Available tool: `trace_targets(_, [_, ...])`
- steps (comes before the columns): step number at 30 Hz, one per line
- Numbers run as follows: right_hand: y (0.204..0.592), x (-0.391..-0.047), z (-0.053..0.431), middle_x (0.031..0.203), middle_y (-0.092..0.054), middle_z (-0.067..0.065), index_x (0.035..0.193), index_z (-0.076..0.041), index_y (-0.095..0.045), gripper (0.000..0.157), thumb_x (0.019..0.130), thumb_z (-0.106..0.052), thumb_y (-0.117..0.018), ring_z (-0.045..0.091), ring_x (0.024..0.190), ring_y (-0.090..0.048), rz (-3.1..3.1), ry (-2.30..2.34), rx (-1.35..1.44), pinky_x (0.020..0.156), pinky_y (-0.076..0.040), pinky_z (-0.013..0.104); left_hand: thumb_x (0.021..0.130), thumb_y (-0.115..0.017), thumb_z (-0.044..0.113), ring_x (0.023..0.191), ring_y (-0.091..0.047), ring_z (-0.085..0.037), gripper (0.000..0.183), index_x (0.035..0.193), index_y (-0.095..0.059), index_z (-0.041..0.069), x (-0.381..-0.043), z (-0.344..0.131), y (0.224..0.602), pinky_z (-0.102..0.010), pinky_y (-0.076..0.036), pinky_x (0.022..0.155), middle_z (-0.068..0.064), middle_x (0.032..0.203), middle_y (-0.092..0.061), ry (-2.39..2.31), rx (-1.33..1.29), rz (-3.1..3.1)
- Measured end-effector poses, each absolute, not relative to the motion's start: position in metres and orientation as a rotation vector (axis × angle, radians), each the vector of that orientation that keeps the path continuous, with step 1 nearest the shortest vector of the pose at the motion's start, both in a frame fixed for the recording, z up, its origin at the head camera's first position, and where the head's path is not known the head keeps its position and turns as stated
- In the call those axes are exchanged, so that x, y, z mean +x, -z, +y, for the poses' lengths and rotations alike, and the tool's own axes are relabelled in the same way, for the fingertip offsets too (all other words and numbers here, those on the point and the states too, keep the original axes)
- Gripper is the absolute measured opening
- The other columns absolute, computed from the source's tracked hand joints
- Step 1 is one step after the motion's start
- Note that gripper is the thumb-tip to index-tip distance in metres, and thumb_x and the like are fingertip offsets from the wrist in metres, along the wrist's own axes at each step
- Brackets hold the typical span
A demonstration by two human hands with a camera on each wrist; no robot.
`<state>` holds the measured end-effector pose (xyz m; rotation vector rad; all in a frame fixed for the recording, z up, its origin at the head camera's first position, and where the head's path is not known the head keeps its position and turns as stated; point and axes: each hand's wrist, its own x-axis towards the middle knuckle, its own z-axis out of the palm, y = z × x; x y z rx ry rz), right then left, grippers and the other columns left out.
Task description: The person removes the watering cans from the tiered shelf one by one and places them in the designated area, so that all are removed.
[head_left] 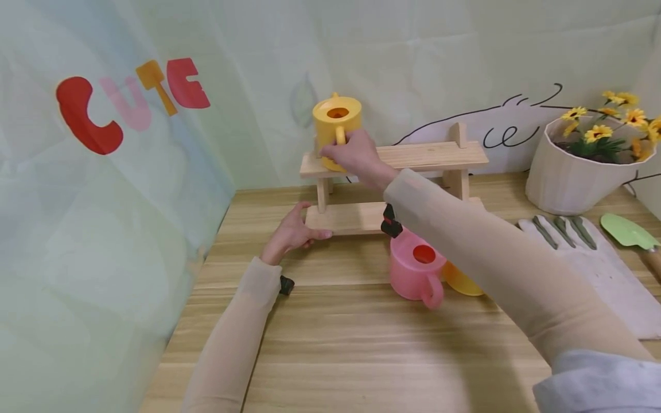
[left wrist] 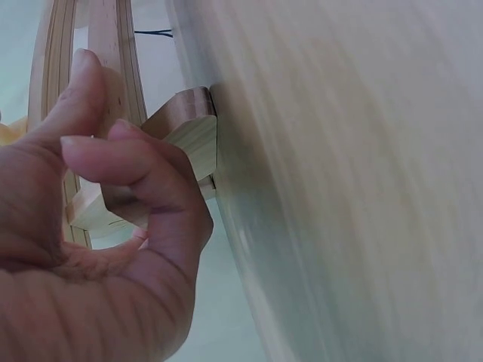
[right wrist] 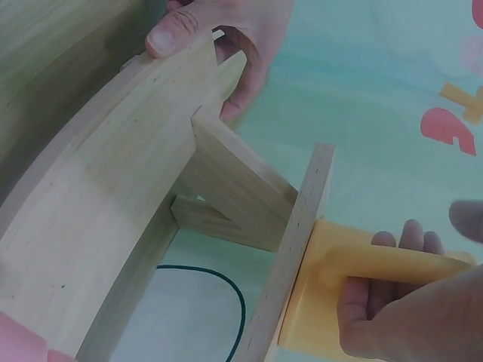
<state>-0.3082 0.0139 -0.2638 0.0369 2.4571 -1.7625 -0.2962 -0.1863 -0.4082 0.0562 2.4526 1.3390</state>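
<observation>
A yellow watering can [head_left: 324, 131] stands at the left end of the upper board of a two-tier wooden shelf [head_left: 420, 155]. My right hand [head_left: 357, 156] grips its handle, fingers wrapped through the loop in the right wrist view, where the can's base is right at the board. Down at the left end of the lower board [head_left: 353, 217], my left hand [head_left: 293, 230] holds the shelf, thumb on the front edge and fingers curled around the end. In front of the shelf, a pink watering can [head_left: 405, 274] sits on the table beside another yellow can [head_left: 463, 281], partly hidden by my right sleeve.
On the right are a white pot [head_left: 563, 172] of yellow flowers [head_left: 599, 133], a pair of gloves [head_left: 604, 281] and a green trowel [head_left: 627, 230]. A printed cloth backdrop [head_left: 268, 69] rises behind and to the left of the wooden table [head_left: 330, 355].
</observation>
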Motion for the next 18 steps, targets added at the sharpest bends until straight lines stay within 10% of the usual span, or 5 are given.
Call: trace_targets(18, [0.2707,-0.3141,0.0085,0.087,-0.065,0.001,0.112,-0.005,-0.063,0.015,0.112,-0.018,-0.055,0.010,0.072,-0.065,2.238,2.112,0.044,0.096,-0.064,0.036,0.091,-0.092,0.021,0.060,-0.055,-0.012,0.106,0.171,-0.023,0.010,-0.2945,-0.1856,0.4067,-0.025,-0.049,0.060,-0.004,0.082,-0.062,-1.349,0.053,2.453])
